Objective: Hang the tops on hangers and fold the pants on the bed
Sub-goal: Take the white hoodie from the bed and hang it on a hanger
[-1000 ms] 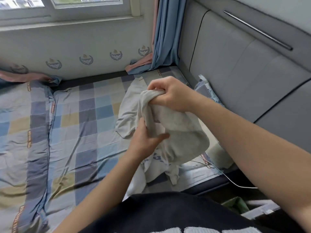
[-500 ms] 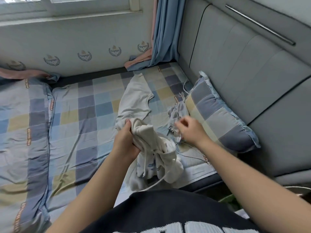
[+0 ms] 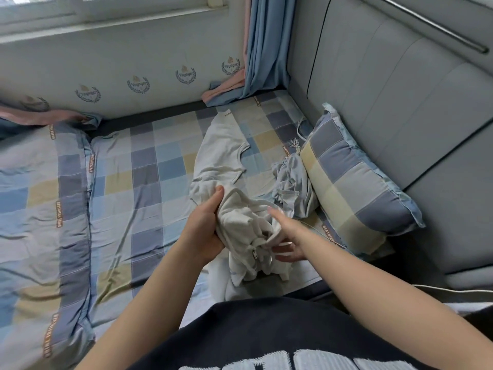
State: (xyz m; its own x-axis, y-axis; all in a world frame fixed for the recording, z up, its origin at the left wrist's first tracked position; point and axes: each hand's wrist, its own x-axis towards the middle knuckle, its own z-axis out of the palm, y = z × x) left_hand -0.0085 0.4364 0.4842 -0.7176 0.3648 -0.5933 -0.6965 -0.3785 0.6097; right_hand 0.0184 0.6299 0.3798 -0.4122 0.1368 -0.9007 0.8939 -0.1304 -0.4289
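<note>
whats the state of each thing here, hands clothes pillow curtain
cream garment: bunched up, unfolded
left hand: grips the cream garment
right hand: fingers straight, touching the cream garment
white top: lying rumpled on the bed, not on a hanger
pillow: lying against the headboard
grey garment: crumpled beside the pillow
curtain: hanging gathered, hem on the bed

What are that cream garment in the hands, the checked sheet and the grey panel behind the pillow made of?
Cream garment: soft, matte knit, probably cotton jersey; it bunches in thick limp folds where the left hand grips it.
Checked sheet: thin woven cloth with a faint sheen and fine sharp creases.
Grey panel: smooth padded upholstery, perhaps faux leather; stitched seams and a soft shine.
</note>
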